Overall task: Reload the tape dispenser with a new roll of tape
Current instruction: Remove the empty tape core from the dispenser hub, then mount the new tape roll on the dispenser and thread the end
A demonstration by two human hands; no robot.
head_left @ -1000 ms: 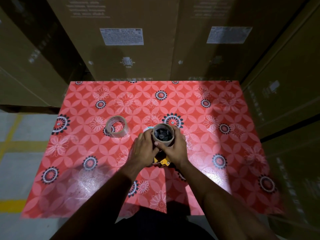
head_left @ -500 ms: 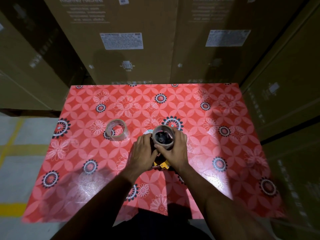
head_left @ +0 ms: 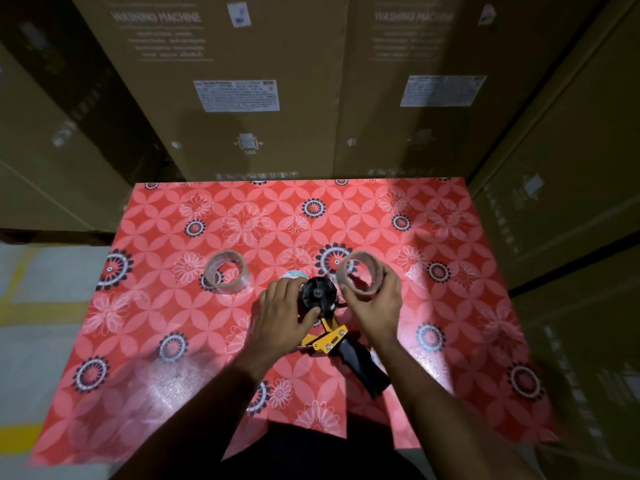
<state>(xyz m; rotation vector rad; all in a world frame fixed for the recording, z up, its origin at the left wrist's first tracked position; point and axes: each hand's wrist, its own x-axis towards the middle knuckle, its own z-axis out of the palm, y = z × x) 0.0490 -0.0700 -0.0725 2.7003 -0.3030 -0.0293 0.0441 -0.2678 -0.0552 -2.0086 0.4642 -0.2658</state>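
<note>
A yellow and black tape dispenser (head_left: pixel 332 337) lies on the red flowered table (head_left: pixel 450 306), its black hub (head_left: pixel 317 294) bare and facing up, its black handle pointing toward me. My left hand (head_left: pixel 282 317) presses on the dispenser beside the hub. My right hand (head_left: pixel 375 303) holds a thin brown cardboard core ring (head_left: pixel 360 275) just right of the hub, lifted off it. A clear roll of tape (head_left: pixel 225 270) stands on the table to the left, apart from both hands.
Tall cardboard boxes marked washing machine (head_left: pixel 242 81) stand against the table's far edge, and more boxes (head_left: pixel 571 168) line the right side. Grey floor with yellow lines (head_left: pixel 24 299) shows to the left.
The cardboard core ring was around the hub; my right hand has pulled it off and moved it right. The hub is now bare. My left hand stays on the dispenser.
</note>
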